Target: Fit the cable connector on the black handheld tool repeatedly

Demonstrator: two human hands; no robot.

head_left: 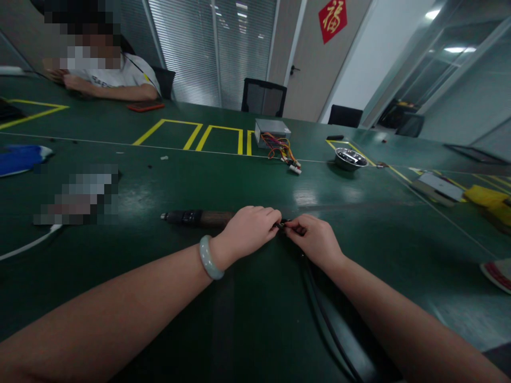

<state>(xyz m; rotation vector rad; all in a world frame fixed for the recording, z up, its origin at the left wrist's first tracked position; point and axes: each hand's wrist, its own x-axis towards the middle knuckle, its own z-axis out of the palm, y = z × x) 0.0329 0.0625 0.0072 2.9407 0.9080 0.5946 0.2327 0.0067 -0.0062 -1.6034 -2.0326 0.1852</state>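
A corded electric screwdriver (215, 218) lies on the green tabletop, its metal tip pointing left and a brown grip behind the black front. My left hand (253, 223), with a pale bangle at the wrist, wraps round its rear end and covers that part. Close beside it, my right hand (313, 236) pinches the small dark cable end at the back of the screwdriver. The fingertips of both hands nearly meet there, so the joint itself is partly hidden. From below my right hand a black cable (325, 314) runs down to the bottom edge.
Beyond my hands stand a power supply box (273, 133) with coloured wires and a metal bowl (350, 158). A phone-like device (80, 197) on a white cord lies at left. Yellow cloth (489, 202) is at right. Another person (131, 77) sits across the table.
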